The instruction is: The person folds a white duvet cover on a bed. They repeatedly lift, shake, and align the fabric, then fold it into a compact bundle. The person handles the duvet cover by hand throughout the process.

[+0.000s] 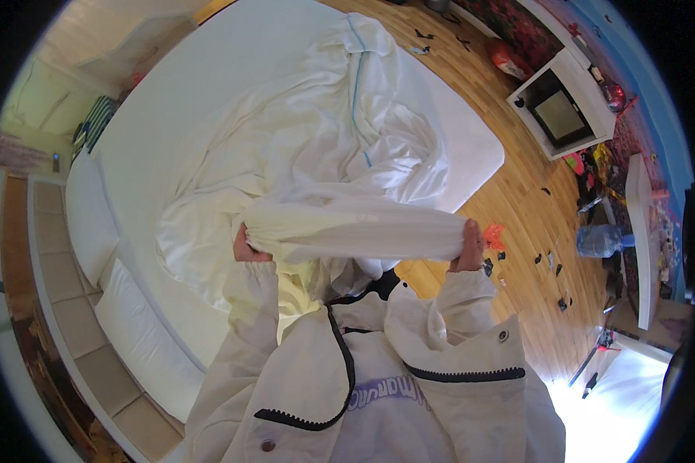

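Note:
Stretched between my two hands is the edge of a white fabric cover (359, 228), gathered in fine folds. My left hand (249, 246) grips its left end, and my right hand (470, 246) grips the right end. Beyond the held edge, rumpled white bedding (289, 144) with a thin blue stripe lies heaped across the bed. It cannot be told whether the held fabric and the heap are one piece. Beneath it, a smooth white sheet (208, 87) covers the mattress.
Two white pillows (142, 335) lie along the padded headboard (95, 359) at left. On the wooden floor (498, 191) at right are scattered scraps, an orange piece (494, 236) and a large blue water bottle (602, 241). A white cabinet (599, 113) and a white shelf (643, 243) stand by the wall.

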A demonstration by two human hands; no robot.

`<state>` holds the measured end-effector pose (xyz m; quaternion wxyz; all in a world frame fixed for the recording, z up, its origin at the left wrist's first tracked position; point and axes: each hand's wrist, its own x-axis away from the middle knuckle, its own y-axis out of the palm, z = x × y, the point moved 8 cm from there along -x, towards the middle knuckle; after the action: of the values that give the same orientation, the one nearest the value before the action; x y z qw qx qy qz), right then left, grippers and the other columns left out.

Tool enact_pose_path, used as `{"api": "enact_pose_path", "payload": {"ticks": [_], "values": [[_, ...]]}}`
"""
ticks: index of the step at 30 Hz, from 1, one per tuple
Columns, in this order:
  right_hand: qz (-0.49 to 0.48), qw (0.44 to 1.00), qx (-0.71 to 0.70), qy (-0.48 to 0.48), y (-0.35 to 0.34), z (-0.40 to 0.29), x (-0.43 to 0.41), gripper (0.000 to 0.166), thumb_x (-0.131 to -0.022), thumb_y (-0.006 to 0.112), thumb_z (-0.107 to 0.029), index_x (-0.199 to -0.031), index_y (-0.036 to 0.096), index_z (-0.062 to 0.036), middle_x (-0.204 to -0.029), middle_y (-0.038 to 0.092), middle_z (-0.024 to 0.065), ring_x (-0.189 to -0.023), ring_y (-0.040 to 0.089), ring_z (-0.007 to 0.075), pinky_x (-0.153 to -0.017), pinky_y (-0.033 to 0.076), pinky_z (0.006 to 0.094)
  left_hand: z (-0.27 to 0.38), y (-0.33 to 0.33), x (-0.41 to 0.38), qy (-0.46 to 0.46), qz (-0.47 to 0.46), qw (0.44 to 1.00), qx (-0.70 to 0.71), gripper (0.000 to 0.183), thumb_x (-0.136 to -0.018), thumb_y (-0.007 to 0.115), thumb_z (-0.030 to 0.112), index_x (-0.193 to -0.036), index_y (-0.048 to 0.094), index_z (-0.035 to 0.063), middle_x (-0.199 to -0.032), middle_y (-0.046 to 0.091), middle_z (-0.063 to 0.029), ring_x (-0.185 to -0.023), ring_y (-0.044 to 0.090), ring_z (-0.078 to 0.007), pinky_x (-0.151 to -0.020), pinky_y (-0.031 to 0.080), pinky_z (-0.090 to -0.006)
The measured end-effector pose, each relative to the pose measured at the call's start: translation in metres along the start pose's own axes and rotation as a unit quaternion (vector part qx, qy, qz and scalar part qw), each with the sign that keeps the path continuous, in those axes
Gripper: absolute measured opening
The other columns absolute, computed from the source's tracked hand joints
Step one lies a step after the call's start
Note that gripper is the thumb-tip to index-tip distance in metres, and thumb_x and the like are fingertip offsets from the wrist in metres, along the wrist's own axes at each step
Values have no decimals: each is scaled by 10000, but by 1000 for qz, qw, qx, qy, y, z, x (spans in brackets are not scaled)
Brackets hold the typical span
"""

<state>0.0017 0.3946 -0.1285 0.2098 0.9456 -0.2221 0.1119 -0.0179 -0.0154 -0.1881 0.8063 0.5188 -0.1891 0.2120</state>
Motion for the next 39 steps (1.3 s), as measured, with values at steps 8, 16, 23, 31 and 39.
{"api": "enact_pose_path", "payload": {"ticks": [8,16,23,31,39], "values": [[-339,700,606,-169,73,67,42,227,-714,477,-239,-839,527,-57,-815,520,92,-775,484,221,-674,381,286,-74,101,107,-259,-96,959,59,420,-781,324,297,-1088,339,11,-1059,413,-138,-940,430,-275,-768,381,-393],[-306,831,458,-69,161,87,73,232,-680,506,-260,-795,492,-59,-738,524,93,-754,489,266,-659,385,354,-61,-16,59,-140,-168,961,-169,465,-748,354,352,-1075,356,21,-1018,439,-156,-903,450,-290,-757,385,-389],[-303,910,280,46,131,99,73,278,-726,484,-276,-774,470,-2,-551,459,43,-555,447,121,-522,367,259,-23,16,56,-138,-142,971,-134,377,-751,355,268,-1014,405,2,-952,483,-143,-853,482,-264,-734,398,-372],[-405,828,291,-257,167,11,114,155,-672,519,-156,-602,451,-36,-532,410,100,-549,404,270,-489,309,324,-110,62,104,-307,-51,946,-91,420,-763,369,352,-1026,406,27,-932,493,-101,-855,473,-223,-762,374,-335],[-602,681,392,-140,176,41,156,256,-695,489,-254,-551,438,-49,-532,436,107,-561,433,280,-553,328,353,-34,80,72,-54,-185,918,-347,323,-723,431,233,-954,450,8,-919,499,-116,-846,482,-206,-747,383,-324]]}}
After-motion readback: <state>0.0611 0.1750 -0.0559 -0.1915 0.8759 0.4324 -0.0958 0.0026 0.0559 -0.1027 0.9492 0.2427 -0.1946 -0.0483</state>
